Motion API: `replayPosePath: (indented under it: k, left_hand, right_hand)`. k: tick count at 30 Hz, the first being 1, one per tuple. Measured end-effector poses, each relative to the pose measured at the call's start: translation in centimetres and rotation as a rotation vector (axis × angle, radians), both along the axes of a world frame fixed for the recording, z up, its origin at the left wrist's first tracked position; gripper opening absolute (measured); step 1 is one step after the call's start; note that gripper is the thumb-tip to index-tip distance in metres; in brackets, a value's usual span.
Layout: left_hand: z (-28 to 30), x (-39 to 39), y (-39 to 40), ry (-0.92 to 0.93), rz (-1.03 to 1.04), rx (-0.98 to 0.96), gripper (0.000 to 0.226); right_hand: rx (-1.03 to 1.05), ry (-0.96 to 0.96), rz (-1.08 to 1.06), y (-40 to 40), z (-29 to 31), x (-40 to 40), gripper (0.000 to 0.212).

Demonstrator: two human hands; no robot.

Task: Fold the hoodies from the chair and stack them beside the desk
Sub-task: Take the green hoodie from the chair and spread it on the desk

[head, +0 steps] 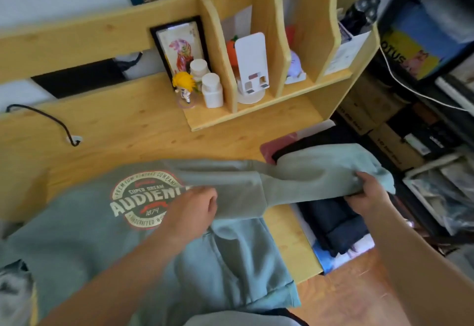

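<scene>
A grey-green hoodie [84,243] with a round red and cream "AUDIENCE" print lies spread on the wooden desk [123,133]. Its sleeve [295,179] stretches to the right past the desk's edge. My right hand [369,192] grips the sleeve near the cuff, above a stack of dark folded clothes [336,220] beside the desk. My left hand [192,210] pinches the cloth where the sleeve crosses the hoodie's body, beside the print.
A wooden shelf unit [259,43] at the back of the desk holds a framed picture, a figurine, white bottles and a phone stand. A black cable [51,120] enters a desk hole. Dark shelving with boxes [400,130] stands right.
</scene>
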State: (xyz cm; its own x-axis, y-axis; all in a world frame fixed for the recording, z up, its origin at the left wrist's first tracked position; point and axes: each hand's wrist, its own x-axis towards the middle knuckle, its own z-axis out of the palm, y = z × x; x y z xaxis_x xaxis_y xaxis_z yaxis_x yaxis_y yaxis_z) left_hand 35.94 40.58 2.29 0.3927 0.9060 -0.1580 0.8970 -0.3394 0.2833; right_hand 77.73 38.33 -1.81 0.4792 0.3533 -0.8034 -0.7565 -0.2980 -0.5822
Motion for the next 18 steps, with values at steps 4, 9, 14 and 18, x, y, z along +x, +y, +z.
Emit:
replayPosePath:
  k: [4,9,14,18]
  left_hand:
    - [-1.5,4.7,6.5,-0.042,-0.157,-0.009,0.031]
    - [-6.2,8.4,12.3,0.269,-0.039,-0.242,0.048]
    - [-6.5,8.1,13.5,0.211,0.142,-0.197,0.028]
    - [-4.0,7.1,15.0,-0.018,0.347,0.096,0.035]
  right_hand:
    - [0.089,0.04,-0.068,-0.6,0.5,0.3,0.055]
    - [0.2,-0.021,-0.007,-0.6,1.8,0.5,0.049]
    - [0.289,-0.071,-0.05,1.0,3.7,1.4,0.047]
    - [0.299,-0.166,-0.143,3.4,5.1,3.0,0.046]
